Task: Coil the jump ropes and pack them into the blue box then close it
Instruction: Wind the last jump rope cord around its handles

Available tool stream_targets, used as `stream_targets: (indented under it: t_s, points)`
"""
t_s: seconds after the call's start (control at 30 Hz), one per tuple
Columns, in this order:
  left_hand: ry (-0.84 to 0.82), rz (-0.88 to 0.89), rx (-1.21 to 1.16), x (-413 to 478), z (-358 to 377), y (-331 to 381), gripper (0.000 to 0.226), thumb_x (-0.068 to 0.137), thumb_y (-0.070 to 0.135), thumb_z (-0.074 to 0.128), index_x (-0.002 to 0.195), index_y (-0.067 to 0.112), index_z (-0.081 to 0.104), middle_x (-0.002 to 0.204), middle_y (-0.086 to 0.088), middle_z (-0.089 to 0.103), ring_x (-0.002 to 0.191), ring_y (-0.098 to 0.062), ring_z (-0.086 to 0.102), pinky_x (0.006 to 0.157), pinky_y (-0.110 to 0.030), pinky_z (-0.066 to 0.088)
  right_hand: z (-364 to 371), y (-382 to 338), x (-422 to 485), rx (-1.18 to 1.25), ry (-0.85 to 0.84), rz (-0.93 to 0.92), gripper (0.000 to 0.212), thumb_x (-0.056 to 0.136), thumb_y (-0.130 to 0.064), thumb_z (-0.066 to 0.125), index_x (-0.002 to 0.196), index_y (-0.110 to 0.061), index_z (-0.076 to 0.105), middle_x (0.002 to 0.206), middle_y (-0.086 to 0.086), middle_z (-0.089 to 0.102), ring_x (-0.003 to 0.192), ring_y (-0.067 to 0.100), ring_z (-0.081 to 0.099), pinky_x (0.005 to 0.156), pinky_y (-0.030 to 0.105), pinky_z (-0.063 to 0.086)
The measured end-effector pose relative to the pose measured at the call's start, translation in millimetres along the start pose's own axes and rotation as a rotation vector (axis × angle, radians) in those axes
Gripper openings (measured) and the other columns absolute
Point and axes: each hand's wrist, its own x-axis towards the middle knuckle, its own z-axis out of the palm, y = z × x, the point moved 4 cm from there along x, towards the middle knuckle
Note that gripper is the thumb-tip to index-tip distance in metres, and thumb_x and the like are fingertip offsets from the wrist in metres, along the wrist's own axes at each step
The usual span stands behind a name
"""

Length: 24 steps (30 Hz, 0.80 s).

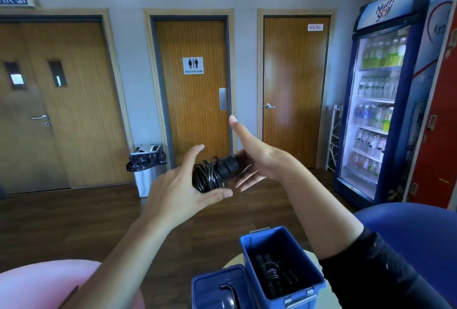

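I hold a black jump rope at chest height, its thin cord wound tightly around the black handles. My left hand cups the wound end from below and the left. My right hand supports the handle end, fingers stretched out and the index finger pointing up. Below, at the bottom middle, stands the open blue box, with another coiled black rope inside. Its blue lid lies flat just left of the box, handle facing up.
The box rests on a small pale round table. A blue seat is at the right, a pink one at the lower left. Drinks fridge at the right wall, a lined bin by the restroom door.
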Motion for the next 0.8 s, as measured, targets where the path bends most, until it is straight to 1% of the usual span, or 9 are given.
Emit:
stream_targets:
  t_s: [0.17,0.27,0.37,0.47,0.53,0.6,0.67,0.73,0.8]
  points:
    - [-0.025,0.121,0.290,1.8,-4.5,15.4,0.133,0.048,0.096,0.041,0.153,0.028,-0.003,0.120,0.002,0.067,0.088,-0.014,0.069,0.064,-0.023,0.051,12.3,-1.9,10.4,-0.255,0.162,-0.032,0.093,0.075,-0.087,0.030,0.111,-0.008,0.060,0.087,0.010,0.065,0.066,0.019,0.063,0.045,0.022,0.051]
    - [-0.040,0.087,0.364,3.7,-5.8,11.8,0.129,0.050,0.090,0.055,0.152,0.025,0.011,0.131,0.002,0.061,0.099,-0.017,0.067,0.073,-0.027,0.051,17.0,5.9,17.4,-0.203,0.320,-0.198,0.060,0.083,-0.072,0.048,0.079,-0.012,0.056,0.067,0.004,0.059,0.045,0.014,0.055,0.040,0.022,0.045]
    - [-0.079,0.061,0.357,5.0,-3.6,7.8,0.113,0.055,0.083,0.063,0.144,0.024,0.024,0.134,0.004,0.059,0.105,-0.018,0.065,0.080,-0.031,0.051,19.5,9.1,19.0,-0.057,0.441,-0.393,0.056,0.083,-0.067,0.054,0.067,-0.014,0.046,0.064,0.000,0.052,0.050,0.012,0.049,0.047,0.022,0.040]
    - [-0.087,0.081,0.346,7.6,-4.5,8.7,0.101,0.059,0.079,0.067,0.135,0.023,0.032,0.127,0.007,0.062,0.102,-0.016,0.065,0.074,-0.029,0.048,21.1,11.2,22.5,-0.074,0.475,-0.422,0.057,0.083,-0.069,0.050,0.066,-0.014,0.046,0.063,-0.001,0.050,0.053,0.011,0.048,0.052,0.023,0.040]
    - [-0.104,0.082,0.349,8.3,-4.3,8.5,0.101,0.058,0.079,0.067,0.136,0.023,0.033,0.126,0.008,0.062,0.101,-0.015,0.065,0.072,-0.027,0.045,21.2,13.1,25.0,-0.143,0.382,-0.334,0.063,0.083,-0.075,0.039,0.072,-0.014,0.052,0.069,0.002,0.056,0.057,0.012,0.056,0.052,0.025,0.047]
    - [-0.113,0.078,0.354,8.1,-2.2,6.8,0.105,0.057,0.080,0.067,0.138,0.024,0.031,0.128,0.008,0.061,0.103,-0.015,0.065,0.076,-0.028,0.047,23.6,19.2,27.2,-0.037,0.193,-0.183,0.084,0.077,-0.085,0.027,0.094,-0.011,0.063,0.086,0.010,0.067,0.070,0.017,0.068,0.052,0.028,0.055]
    - [-0.121,0.088,0.367,8.6,1.3,7.2,0.109,0.056,0.080,0.067,0.141,0.025,0.028,0.130,0.007,0.060,0.105,-0.015,0.065,0.079,-0.029,0.049,27.4,23.5,27.8,0.084,0.116,-0.098,0.094,0.070,-0.089,0.036,0.114,-0.010,0.061,0.103,0.014,0.067,0.083,0.024,0.071,0.052,0.031,0.058]
    - [-0.143,0.096,0.347,9.8,4.6,9.3,0.113,0.055,0.080,0.068,0.144,0.024,0.025,0.131,0.007,0.059,0.107,-0.017,0.063,0.079,-0.029,0.049,27.3,24.4,27.2,0.082,0.259,-0.163,0.076,0.071,-0.074,0.061,0.108,-0.008,0.061,0.100,0.010,0.067,0.081,0.022,0.070,0.058,0.038,0.062]
    - [-0.190,0.100,0.253,12.7,6.2,8.9,0.115,0.053,0.080,0.068,0.146,0.029,0.022,0.132,0.009,0.057,0.110,-0.017,0.062,0.083,-0.030,0.050,23.7,28.2,26.5,0.112,0.453,-0.270,0.054,0.074,-0.057,0.071,0.089,-0.005,0.062,0.085,0.005,0.068,0.074,0.019,0.069,0.065,0.042,0.062]
